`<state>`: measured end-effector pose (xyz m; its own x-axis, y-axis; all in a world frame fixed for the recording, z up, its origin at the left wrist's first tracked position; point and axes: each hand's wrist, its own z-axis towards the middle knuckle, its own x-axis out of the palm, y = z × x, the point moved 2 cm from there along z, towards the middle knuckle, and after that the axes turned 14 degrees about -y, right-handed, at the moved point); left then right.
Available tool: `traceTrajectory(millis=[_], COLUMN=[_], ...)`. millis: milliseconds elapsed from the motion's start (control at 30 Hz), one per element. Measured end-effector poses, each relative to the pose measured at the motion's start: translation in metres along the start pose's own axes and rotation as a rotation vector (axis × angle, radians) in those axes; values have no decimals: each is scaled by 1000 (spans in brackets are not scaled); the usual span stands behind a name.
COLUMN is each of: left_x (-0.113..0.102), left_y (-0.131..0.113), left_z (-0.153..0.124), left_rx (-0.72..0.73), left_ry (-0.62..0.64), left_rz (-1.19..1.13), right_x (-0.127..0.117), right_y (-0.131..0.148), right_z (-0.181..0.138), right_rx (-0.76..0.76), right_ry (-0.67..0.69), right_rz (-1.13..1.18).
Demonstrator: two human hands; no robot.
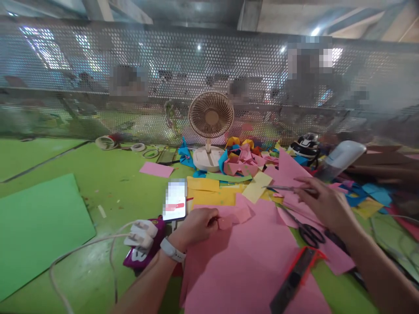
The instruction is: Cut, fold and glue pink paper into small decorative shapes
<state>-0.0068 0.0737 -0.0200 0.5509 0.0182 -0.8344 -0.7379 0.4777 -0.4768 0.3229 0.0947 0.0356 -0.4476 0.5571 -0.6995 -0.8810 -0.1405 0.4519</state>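
My left hand [199, 224] is closed in a pinch on a small folded pink paper piece [233, 218], resting on a large pink paper sheet [248, 266]. A white watch sits on that wrist. My right hand [322, 203] is closed around thin metal tweezers [282, 188] that point left over pink and yellow paper [209, 192]. Black-handled scissors [307, 231] lie on the pink paper just under my right hand.
A phone [175, 200] with a lit screen lies left of my left hand, beside a purple power strip [144, 250] with white plugs. A small desk fan [211, 131], heaps of folded coloured paper [242, 159], a green sheet [36, 226] and a red-edged tool [294, 279] are on the green table.
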Motion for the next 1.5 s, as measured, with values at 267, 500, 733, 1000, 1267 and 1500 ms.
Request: traceTrajectory(millis=[267,500,733,1000,1267,1500], left_x=[1,6,5,7,-3,-15], left_y=[2,5,3,3,-2,-6], left_z=[-1,-2,-2,-2,-3,0], left_rx=[-12,20,24,12,-17,-54], left_ry=[26,12,9,-14,-65,-495], left_rz=[20,55,63,9,-85,3], right_x=[72,109,63,73,104,78], right_y=[78,72,37,46,62,84], right_z=[22,22,19,34,28,-5], right_rx=[-266,-155,-75,103,331,452], right_ry=[149,214,103,227,242,344], right_rz=[5,258,184,637,860,1054])
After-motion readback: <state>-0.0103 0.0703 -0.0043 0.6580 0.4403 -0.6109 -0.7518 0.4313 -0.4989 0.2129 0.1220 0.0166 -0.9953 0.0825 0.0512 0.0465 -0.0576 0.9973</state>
